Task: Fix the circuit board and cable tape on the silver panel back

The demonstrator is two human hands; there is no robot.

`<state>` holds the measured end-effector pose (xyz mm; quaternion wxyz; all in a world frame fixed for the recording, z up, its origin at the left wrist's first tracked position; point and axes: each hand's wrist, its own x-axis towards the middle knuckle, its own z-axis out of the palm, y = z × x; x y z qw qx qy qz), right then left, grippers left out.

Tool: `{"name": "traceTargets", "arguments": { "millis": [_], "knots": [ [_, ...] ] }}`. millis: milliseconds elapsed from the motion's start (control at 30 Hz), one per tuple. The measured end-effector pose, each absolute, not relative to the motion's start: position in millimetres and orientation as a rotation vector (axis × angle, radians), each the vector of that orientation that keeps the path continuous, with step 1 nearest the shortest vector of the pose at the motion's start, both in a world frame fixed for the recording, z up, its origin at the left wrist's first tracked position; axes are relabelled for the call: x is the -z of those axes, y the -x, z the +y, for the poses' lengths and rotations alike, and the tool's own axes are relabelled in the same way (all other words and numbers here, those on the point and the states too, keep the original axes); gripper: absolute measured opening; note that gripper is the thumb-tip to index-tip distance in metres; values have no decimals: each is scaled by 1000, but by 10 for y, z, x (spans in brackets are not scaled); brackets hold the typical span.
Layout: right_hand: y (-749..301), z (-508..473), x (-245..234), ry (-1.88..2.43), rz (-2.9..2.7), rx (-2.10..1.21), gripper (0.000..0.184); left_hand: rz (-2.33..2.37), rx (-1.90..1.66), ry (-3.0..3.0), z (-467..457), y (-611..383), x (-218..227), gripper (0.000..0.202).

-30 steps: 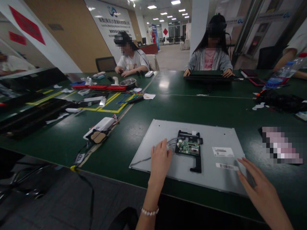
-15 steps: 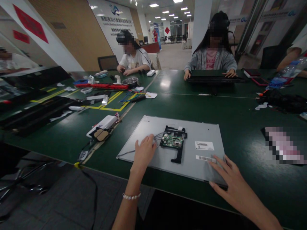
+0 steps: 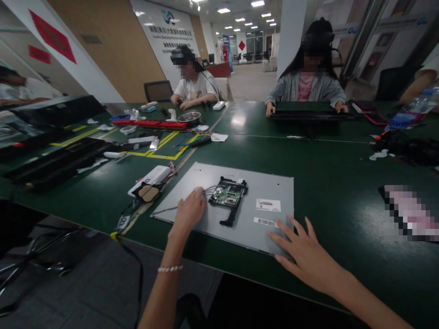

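Observation:
A grey metal panel [image 3: 267,187] lies flat on the green table [image 3: 329,173], face down. A small green circuit board [image 3: 228,195] in a black bracket sits near its middle, with thin grey wires running left. My left hand [image 3: 190,211] rests on the panel just left of the board, fingers loosely curled over the wires. My right hand [image 3: 305,251] lies flat with fingers spread on the panel's near right corner, beside two white labels [image 3: 267,205].
A white power pack [image 3: 151,178] with cables lies left of the panel. Black panels, red trays and a metal bowl [image 3: 187,118] crowd the far left. Two people sit across the table with a dark panel [image 3: 308,116]. Black items and a bottle stand far right.
The grey panel has slid left across the table with both hands on it. My right hand has moved from beside the corner onto it.

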<state>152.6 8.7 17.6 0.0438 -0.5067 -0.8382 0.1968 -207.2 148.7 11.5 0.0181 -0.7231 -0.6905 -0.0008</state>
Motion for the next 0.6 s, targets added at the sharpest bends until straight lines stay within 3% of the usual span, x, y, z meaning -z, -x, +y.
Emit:
{"name": "traceTargets", "arguments": {
  "millis": [300,467,600],
  "knots": [
    [-1386,354,-141,1350,-2653,-663,59,-2168,3,2217,1619,2332,-185,48],
    [-1360,387,-85,1329,-2650,-638,60,-2054,109,2092,1497,1957,-291,48],
    [-1366,378,-60,1339,-2644,-645,61,-1866,125,2342,1404,1540,-282,51]
  ]
}}
